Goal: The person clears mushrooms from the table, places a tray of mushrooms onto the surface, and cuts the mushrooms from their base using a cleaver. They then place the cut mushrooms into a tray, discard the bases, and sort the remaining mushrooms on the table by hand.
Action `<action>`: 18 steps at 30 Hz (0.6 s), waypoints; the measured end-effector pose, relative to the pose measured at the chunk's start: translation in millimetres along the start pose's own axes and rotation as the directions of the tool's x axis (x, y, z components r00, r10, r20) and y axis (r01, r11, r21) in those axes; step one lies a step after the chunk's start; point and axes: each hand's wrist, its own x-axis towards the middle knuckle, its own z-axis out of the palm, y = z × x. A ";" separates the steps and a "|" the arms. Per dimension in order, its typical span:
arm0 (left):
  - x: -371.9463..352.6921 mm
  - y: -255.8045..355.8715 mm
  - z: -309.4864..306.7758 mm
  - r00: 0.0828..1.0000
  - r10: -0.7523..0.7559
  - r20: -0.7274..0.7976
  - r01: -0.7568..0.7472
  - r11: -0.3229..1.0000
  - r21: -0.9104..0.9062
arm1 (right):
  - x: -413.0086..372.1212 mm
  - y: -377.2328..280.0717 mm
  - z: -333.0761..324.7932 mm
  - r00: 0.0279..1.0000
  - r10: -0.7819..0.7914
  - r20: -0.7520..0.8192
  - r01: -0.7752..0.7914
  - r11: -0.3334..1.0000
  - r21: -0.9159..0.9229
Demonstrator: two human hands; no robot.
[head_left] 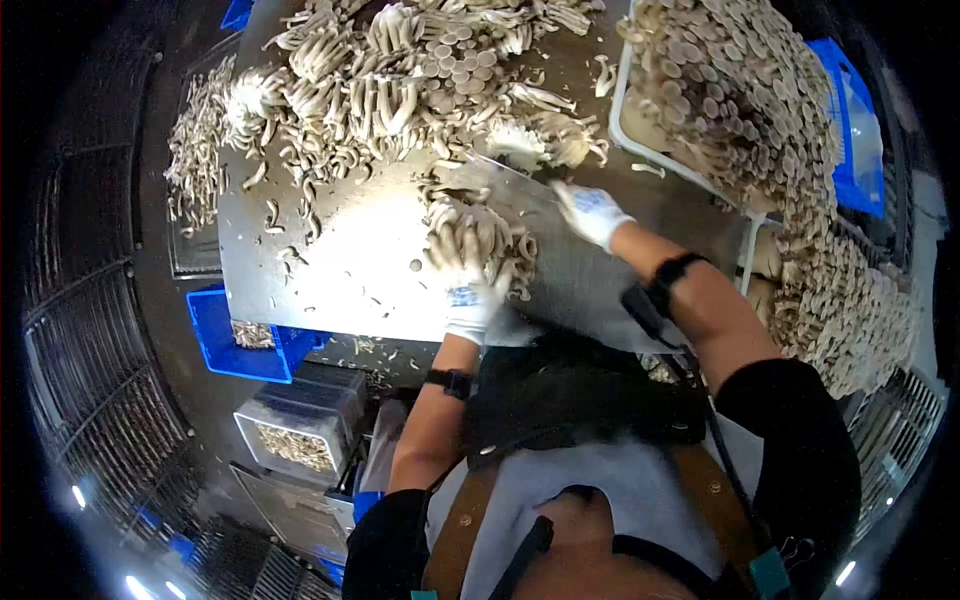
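Note:
My left hand (470, 285), in a white glove with a blue print, lies over a pile of brown-stemmed mushrooms (515, 250) on the metal table. Its fingers are spread and touch the mushrooms. To the right, my gloved right hand (594, 212) is closed around a knife, whose handle is hidden in the fist. The thin knife blade (515, 172) points up and left, beyond the pile. A large heap of mushroom clusters (390, 95) covers the far part of the table (350, 250), with loose stem pieces scattered near it.
At the right, a white tray (622, 125) is heaped with capped mushrooms, beside a blue crate (858, 130). Below the table's left edge are a blue basket (210, 335) and a pale bin (335, 440) with mushroom pieces in them. Racks (100, 370) stand at the left.

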 end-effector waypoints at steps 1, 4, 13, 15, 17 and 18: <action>18.5 14.0 -7.1 0.999 -0.015 -0.031 0.014 1.000 -0.026 | -24.3 12.7 4.7 0.999 -0.007 -0.034 0.006 1.000 -0.015; 97.5 32.7 -0.8 0.999 -0.044 -0.030 0.043 0.999 -0.025 | -110.1 59.1 42.3 0.991 -0.007 -0.133 -0.011 0.991 -0.132; 223.7 12.9 119.8 0.690 -0.077 0.720 0.093 0.995 0.017 | -301.8 45.8 150.9 0.937 0.333 0.106 -0.349 0.908 0.232; 223.1 -7.8 132.4 0.716 0.020 0.698 0.073 0.992 -0.104 | -340.5 30.3 203.8 0.890 0.364 0.275 -0.430 0.871 0.238; 199.0 11.9 72.9 0.696 -0.039 0.717 0.243 0.952 -0.184 | -370.8 4.9 239.9 0.842 0.452 0.296 -0.526 0.811 0.256; 190.4 23.6 44.0 0.664 -0.129 0.737 0.379 0.907 -0.182 | -387.1 -15.3 234.3 0.804 0.594 0.020 -0.538 0.713 0.450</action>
